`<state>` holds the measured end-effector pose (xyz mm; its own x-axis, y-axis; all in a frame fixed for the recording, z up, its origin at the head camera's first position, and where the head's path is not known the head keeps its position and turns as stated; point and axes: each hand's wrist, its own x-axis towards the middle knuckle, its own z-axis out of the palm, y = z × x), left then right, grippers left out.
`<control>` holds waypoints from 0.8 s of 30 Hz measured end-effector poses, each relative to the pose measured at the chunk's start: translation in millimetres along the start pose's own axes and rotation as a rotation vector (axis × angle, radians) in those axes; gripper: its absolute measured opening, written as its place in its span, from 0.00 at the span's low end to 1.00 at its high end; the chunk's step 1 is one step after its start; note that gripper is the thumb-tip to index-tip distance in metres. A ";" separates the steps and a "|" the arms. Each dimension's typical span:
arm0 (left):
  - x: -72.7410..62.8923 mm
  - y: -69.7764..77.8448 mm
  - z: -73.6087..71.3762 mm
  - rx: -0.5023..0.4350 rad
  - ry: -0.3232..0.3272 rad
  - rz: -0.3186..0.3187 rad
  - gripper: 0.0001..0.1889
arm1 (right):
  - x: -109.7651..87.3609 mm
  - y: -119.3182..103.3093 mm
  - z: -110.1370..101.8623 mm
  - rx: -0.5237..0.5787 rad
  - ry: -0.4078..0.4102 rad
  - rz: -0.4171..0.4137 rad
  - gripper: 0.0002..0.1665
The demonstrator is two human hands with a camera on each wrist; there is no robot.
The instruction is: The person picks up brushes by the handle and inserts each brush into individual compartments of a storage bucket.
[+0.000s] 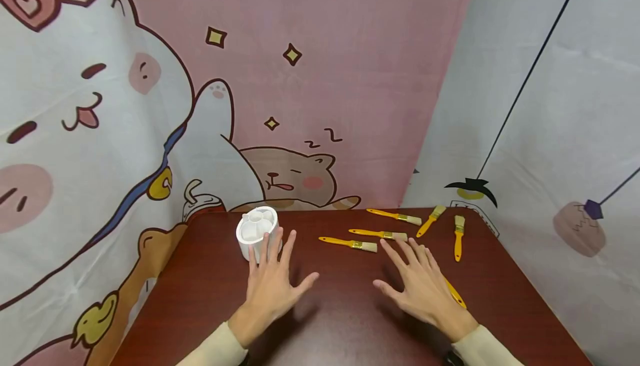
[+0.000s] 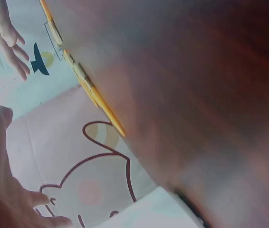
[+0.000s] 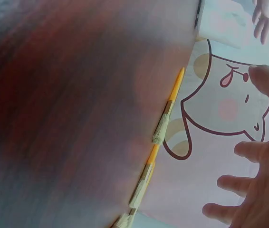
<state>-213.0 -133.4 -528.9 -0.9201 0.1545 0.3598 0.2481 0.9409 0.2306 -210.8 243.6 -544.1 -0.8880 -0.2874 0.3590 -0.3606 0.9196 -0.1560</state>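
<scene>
My left hand (image 1: 271,288) hovers with fingers spread over the table, just in front of a round white holder (image 1: 244,248) divided into compartments at its top. Fingers apart, my right hand (image 1: 422,291) is held out on the other side and grips nothing. Beyond it lie several paintbrushes with yellow handles and pale bristles, among them a near-left paintbrush (image 1: 345,242), a far paintbrush (image 1: 392,215) and an upright-lying paintbrush (image 1: 458,241) at the right. Another yellow handle (image 1: 456,294) shows from under the right hand, which hides the rest. In the right wrist view, a paintbrush (image 3: 175,90) lies near the table's far edge.
The dark reddish-brown table (image 1: 335,321) reaches back to a pink cloth backdrop (image 1: 360,77) with cartoon animals. A pale cloth (image 1: 550,105) hangs along the right side.
</scene>
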 end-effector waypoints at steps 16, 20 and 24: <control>25.7 -31.3 -0.4 -0.055 0.200 -0.010 0.56 | 16.8 5.6 2.5 0.053 0.035 -0.009 0.51; 28.3 -39.6 1.8 -0.087 0.206 -0.047 0.55 | 20.9 7.9 2.5 0.057 0.035 0.000 0.51; 30.4 -48.5 4.3 -0.108 0.204 -0.094 0.57 | 25.3 11.2 2.2 0.037 0.024 0.004 0.49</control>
<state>-254.3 -173.0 -533.0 -0.8633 -0.0063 0.5047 0.2058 0.9087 0.3633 -237.9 246.0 -538.7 -0.8824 -0.2772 0.3802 -0.3682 0.9099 -0.1910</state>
